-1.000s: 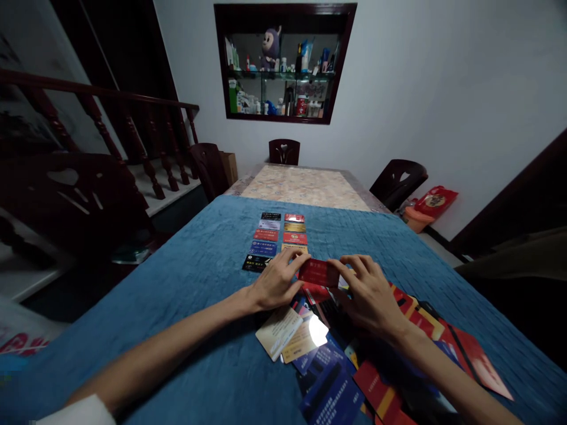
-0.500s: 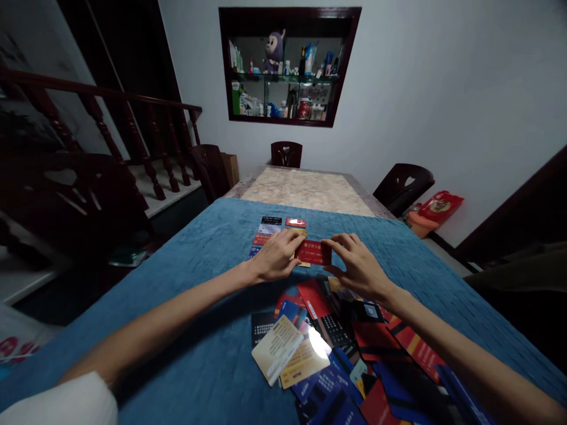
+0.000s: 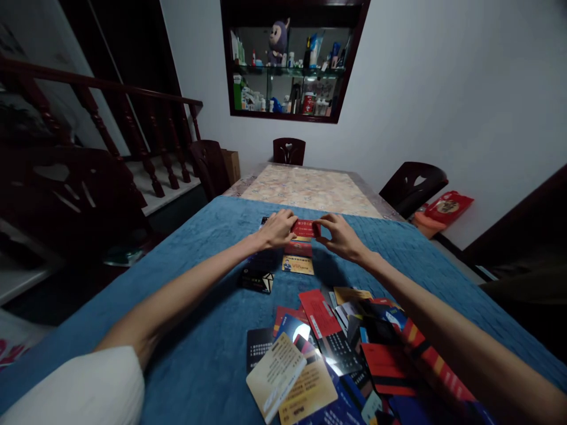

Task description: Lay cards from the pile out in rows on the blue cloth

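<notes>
A red card is held between my two hands at the far end of a short column of cards. My left hand is closed on its left edge, and my right hand pinches its right edge. Just below it lie another red card and a gold card with a small figure printed on it. To the left, a black card ends a second column, mostly hidden by my left hand and forearm.
A loose heap of overlapping cards, including a cream card and a red card, lies nearer me, partly under my right forearm. A blue cloth covers the near table. Dark chairs stand around it.
Both hands have moved the red card farther away, to the top of the right column. The red and gold cards below it now show, and so does the black card on the left.
</notes>
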Demonstrator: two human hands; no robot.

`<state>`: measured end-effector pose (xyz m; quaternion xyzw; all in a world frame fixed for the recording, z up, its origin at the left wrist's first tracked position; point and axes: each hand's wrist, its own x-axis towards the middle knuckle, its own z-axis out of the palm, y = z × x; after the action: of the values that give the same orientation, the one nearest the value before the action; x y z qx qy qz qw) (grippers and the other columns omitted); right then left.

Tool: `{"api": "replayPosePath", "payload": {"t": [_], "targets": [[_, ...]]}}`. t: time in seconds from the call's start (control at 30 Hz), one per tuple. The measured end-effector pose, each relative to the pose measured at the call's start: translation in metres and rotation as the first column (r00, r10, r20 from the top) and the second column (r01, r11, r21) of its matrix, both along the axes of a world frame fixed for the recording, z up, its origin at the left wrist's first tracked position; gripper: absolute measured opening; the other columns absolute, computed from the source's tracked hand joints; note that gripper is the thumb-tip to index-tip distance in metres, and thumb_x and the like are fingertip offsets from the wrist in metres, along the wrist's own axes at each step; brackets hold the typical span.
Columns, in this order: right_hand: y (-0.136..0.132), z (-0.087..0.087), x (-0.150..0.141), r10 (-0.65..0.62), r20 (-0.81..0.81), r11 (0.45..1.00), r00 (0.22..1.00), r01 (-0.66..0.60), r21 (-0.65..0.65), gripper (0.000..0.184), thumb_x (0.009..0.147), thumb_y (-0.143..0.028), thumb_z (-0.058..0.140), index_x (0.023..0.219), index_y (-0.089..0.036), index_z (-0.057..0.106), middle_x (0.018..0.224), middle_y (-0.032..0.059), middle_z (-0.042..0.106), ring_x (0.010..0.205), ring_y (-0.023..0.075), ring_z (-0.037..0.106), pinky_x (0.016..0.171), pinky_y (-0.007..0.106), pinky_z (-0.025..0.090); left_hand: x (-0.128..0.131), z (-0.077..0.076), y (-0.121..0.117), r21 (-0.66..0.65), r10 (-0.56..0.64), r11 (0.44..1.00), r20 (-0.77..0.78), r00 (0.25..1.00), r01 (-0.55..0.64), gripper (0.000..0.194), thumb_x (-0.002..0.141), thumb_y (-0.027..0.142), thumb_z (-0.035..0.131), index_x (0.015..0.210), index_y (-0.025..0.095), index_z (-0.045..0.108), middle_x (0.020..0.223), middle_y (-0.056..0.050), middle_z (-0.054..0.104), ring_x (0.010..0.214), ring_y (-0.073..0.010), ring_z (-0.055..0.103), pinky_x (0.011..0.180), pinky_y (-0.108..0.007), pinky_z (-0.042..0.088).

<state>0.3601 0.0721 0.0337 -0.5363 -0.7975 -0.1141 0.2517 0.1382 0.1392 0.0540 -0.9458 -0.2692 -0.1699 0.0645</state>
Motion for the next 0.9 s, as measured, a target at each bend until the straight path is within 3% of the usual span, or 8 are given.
{"api": "replayPosePath", "payload": {"t": [0.23,0.43,0.6,0.9], "targets": [[0.041,-0.006,0.007,-0.053,-0.045,0.989,0.998,0.046,-0.141,0.019,0.077,-0.014,0.066,0.095,-0.019,0.07,0.11,0.0097,0.061,0.101,0.0231,0.059,0.089,0.033,0.046,0.018,-0.005,0.036,-0.049,0.078,0.995,-0.07,0.994,-0.082,0.025,0.084,0.028,0.059,0.106,0.015,0.063,0.116,-0.012,0.058,0.109,-0.0291,0.052,0.091,-0.04,0.045],[0.074,-0.016,0.012,-0.107,-0.031,0.975,0.994,0.099,-0.199,0.032,0.076,-0.014,0.064,0.107,-0.018,0.069,0.108,0.0095,0.062,0.086,0.0176,0.062,0.078,0.026,0.047,0.033,-0.015,0.066,-0.067,0.113,0.99,-0.135,0.984,-0.123,0.021,0.083,0.026,0.057,0.099,0.015,0.065,0.115,-0.013,0.06,0.113,-0.0295,0.051,0.093,-0.039,0.044],[0.094,-0.025,0.014,-0.152,-0.001,0.956,0.988,0.147,-0.252,0.028,0.078,-0.018,0.064,0.105,-0.017,0.071,0.108,0.0103,0.063,0.085,0.0173,0.062,0.077,0.024,0.046,0.041,-0.025,0.085,-0.087,0.146,0.983,-0.164,0.975,-0.162,0.024,0.081,0.026,0.059,0.1,0.013,0.066,0.114,-0.012,0.061,0.115,-0.0293,0.049,0.094,-0.036,0.043],[0.115,-0.034,0.013,-0.203,0.058,0.923,0.977,0.211,-0.322,0.027,0.076,-0.02,0.066,0.102,-0.017,0.072,0.105,0.0095,0.067,0.087,0.0177,0.064,0.076,0.022,0.045,0.048,-0.031,0.097,-0.134,0.179,0.968,-0.226,0.958,-0.212,0.023,0.081,0.024,0.058,0.1,0.013,0.067,0.114,-0.013,0.062,0.113,-0.0291,0.05,0.094,-0.036,0.044]]}}
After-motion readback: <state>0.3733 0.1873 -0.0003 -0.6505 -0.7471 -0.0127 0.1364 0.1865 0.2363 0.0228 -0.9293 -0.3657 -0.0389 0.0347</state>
